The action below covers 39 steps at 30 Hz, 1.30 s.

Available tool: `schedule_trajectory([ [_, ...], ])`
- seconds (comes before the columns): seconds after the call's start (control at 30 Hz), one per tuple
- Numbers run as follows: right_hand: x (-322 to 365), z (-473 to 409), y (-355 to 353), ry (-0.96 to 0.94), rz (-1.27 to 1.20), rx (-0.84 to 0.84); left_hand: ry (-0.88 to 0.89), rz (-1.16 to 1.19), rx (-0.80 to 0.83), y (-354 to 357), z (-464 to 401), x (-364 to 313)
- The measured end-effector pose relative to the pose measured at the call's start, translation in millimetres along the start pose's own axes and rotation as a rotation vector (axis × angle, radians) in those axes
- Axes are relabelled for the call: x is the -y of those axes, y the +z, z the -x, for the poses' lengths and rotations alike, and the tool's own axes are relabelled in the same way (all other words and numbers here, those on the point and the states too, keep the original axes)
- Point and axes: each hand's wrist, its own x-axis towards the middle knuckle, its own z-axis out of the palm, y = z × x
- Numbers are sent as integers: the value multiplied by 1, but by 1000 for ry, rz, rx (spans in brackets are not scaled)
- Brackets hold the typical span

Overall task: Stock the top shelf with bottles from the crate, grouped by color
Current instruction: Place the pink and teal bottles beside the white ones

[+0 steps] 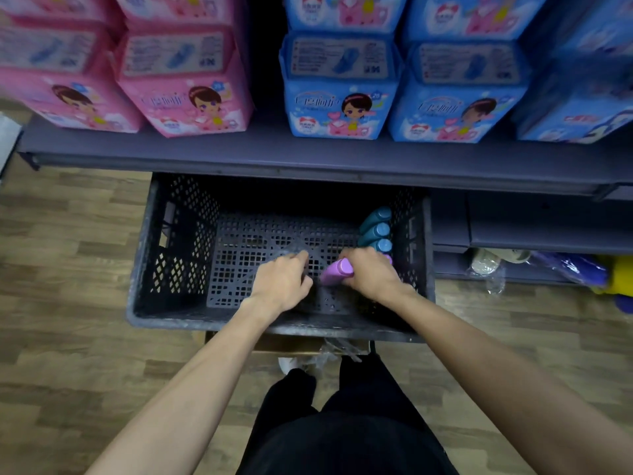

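Right hand [371, 272] grips purple bottle [337, 271] inside crate [144, 269]; left hand [282, 281] beside it, fingers curled, grasp unclear

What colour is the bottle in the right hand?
Purple, with a pinkish cap end; the bottle held by the right hand shows best in the head view.

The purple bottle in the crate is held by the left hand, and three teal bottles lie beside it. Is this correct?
Not quite. The head view shows the right hand gripping the purple bottle, not the left hand. The three teal bottles do lie beside it in the crate.
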Motion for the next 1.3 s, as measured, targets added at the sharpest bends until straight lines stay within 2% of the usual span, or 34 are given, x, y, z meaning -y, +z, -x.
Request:
schedule_trajectory([
  [0.27, 18, 33, -71, -46, -227, -247, 114, -20, -92, -50, -10, -12],
  [0.47, 44, 57, -117, -172, -297, -418, 234, -4, -265, -102, -5, -20],
  [0.97, 123, 131, -241, -364, -292, -785, 469, -102, -660, -266, 29, -31],
  [1.3, 166, 181, -338, -483, -303, -943, 474, -205, -855, -382, 60, -60],
])
